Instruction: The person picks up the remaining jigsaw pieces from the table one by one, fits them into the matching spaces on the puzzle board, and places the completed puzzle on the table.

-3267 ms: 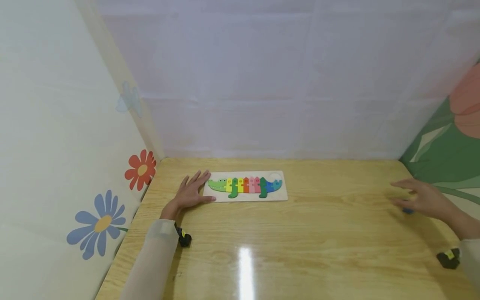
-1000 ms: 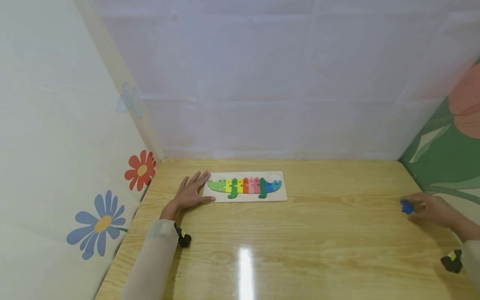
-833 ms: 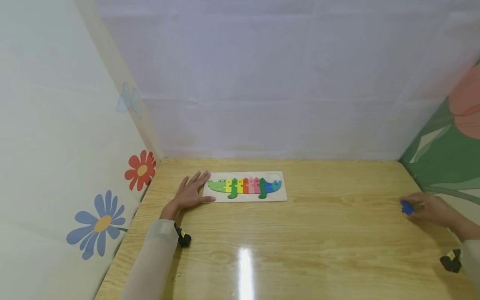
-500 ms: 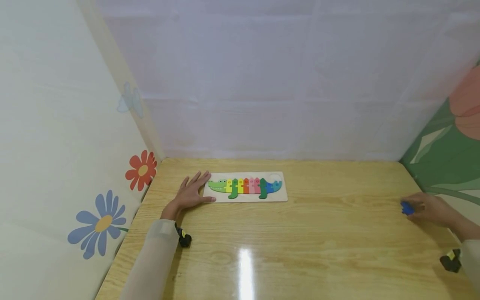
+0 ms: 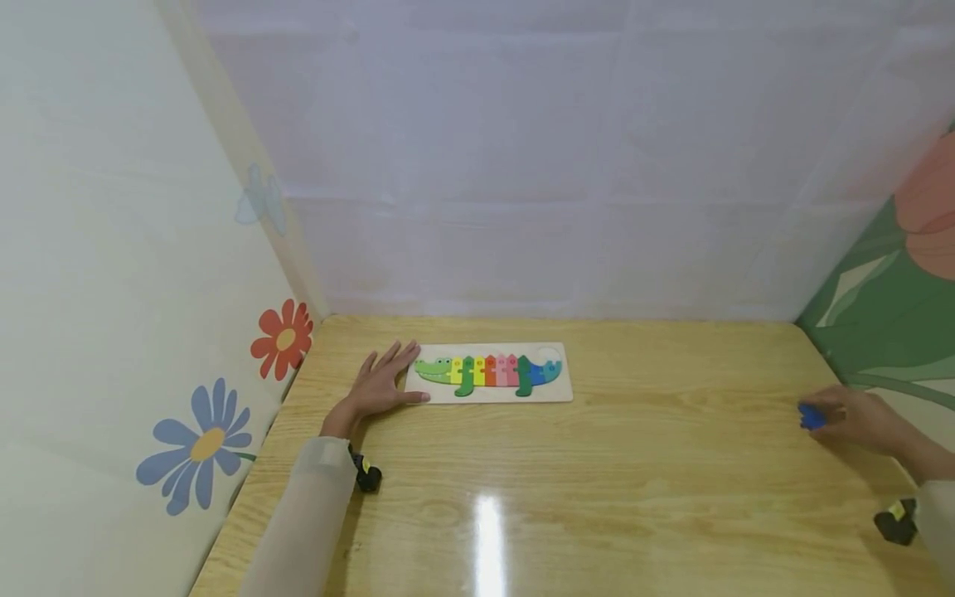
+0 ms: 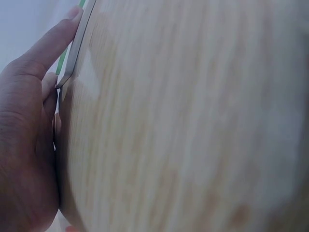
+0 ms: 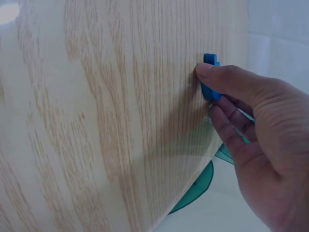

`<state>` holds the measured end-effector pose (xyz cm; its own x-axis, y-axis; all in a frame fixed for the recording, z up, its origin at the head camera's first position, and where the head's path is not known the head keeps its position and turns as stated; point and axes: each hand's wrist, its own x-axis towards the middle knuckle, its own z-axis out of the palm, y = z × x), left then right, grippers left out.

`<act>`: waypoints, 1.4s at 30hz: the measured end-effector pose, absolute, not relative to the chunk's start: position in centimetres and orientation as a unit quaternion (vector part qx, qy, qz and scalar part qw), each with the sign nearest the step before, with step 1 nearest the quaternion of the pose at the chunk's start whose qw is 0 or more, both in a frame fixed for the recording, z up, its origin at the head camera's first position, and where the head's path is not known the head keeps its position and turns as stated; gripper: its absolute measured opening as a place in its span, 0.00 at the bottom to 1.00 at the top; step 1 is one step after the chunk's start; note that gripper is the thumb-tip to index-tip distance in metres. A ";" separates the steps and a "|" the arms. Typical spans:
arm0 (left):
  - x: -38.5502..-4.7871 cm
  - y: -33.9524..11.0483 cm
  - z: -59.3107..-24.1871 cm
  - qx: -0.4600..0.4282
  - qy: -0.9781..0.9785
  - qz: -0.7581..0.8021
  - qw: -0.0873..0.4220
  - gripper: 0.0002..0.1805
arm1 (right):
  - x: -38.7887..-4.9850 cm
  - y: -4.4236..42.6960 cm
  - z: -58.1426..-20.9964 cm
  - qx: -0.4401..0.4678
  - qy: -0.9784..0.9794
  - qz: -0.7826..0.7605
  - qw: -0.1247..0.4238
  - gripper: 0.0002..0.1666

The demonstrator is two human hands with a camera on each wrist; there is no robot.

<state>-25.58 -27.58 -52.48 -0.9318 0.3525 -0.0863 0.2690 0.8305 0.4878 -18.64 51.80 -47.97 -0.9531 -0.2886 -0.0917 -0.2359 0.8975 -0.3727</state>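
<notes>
A crocodile puzzle board [image 5: 565,390] with rows of coloured pieces lies toward the back of the table in the head view. My left hand [image 5: 375,388] rests on the board's left end, fingers spread and the thumb on its front corner. Above the light-blue tail piece [image 5: 553,369] a pale curved recess shows bare wood. At the table's right side my right hand [image 5: 861,419] pinches a small blue puzzle piece [image 5: 810,416] between thumb and fingers. The right wrist view shows that blue piece on edge, close above the wood, partly covered by the thumb.
The wooden table [image 5: 642,481] meets a white cloth backdrop [image 5: 522,207] behind the board. Flower-printed panels stand at the left and right sides. A bright light reflection lies near the front middle. Black wrist cameras sit on both wrists.
Earlier my right hand hovered with parted fingers over the blue piece; it has since come down and pinched it. During the last second both hands stay almost still.
</notes>
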 end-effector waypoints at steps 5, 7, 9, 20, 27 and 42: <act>-25.5 -27.5 -52.4 0.161 0.952 0.243 0.089 0.59 | -18.8 51.9 -48.1 -0.128 0.973 -0.176 0.077 0.36; -25.5 -27.5 -52.4 0.161 0.952 0.244 0.091 0.59 | -18.9 51.9 -48.2 -0.128 0.974 -0.170 0.078 0.36; -25.5 -27.5 -52.4 0.162 0.952 0.243 0.091 0.59 | -19.0 52.0 -48.3 -0.127 0.975 -0.165 0.079 0.36; -25.4 -27.5 -52.4 0.163 0.954 0.233 0.096 0.58 | -19.1 51.4 -47.9 -0.124 0.975 -0.166 0.084 0.37; -25.4 -27.6 -52.3 0.166 0.954 0.232 0.095 0.58 | -19.4 50.9 -47.8 -0.134 0.973 -0.174 0.070 0.35; -25.5 -27.6 -52.3 0.165 0.953 0.234 0.096 0.58 | -20.8 49.1 -47.8 -0.206 0.966 -0.157 0.004 0.29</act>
<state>-25.50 -27.56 -52.31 -0.9274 0.3589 -0.1057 0.2692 0.8362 0.4778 -20.80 49.09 -47.84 -0.9148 -0.3999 0.0567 -0.3972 0.8656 -0.3049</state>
